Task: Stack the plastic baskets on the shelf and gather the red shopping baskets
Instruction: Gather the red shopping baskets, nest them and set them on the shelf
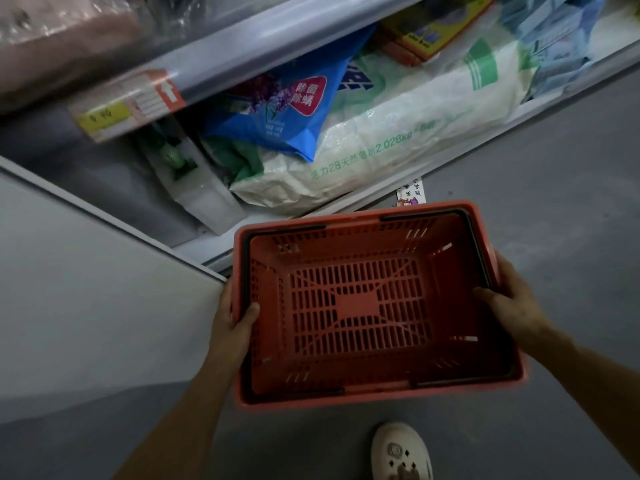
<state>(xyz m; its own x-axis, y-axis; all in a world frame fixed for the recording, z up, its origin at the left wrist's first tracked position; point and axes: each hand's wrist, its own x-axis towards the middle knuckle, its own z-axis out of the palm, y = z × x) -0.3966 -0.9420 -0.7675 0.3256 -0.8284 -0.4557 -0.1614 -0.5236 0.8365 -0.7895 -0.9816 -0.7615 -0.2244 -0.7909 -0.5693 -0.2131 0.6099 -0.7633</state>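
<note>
Both hands, left hand (232,315) and right hand (512,303), grip the short rims of an empty red slotted plastic shopping basket (360,306), fingers curled over the edges, above the grey floor (554,202).

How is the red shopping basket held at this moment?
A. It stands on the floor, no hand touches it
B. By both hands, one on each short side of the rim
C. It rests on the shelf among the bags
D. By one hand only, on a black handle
B: the left hand and the right hand each grip one short side of the rim of the red shopping basket, which is empty, above the grey floor.
</note>
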